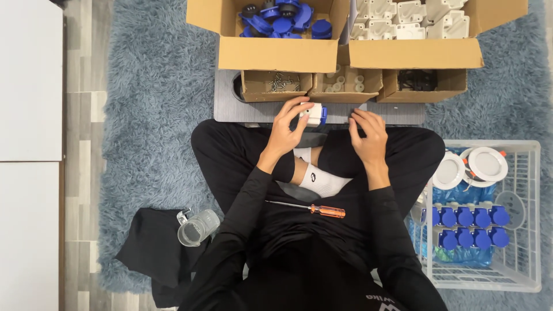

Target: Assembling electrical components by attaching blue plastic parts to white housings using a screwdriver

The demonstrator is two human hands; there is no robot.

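While I sit cross-legged on the shaggy blue rug, my head camera looks straight down at both hands over the grey board in front of my knees. My left hand is clasped around a small white housing with a blue cap, fingers curled over its top, holding it just above the near edge of the board. My right hand rests beside it with fingers bent and fingertips pressed together; it may be pinching a tiny part, but I cannot tell from this angle.

Risks as I judge them: the orange-handled screwdriver lies loose across my lap and could roll off if I shift my legs. Anything small slipping from my right fingers would vanish into the rug pile. The small box of screws sits near my left knuckles, so a careless reach could tip it.

Both forearms angle inward, wrists slightly raised, elbows tucked by my thighs. A white basket of blue-capped pieces stands at my right.
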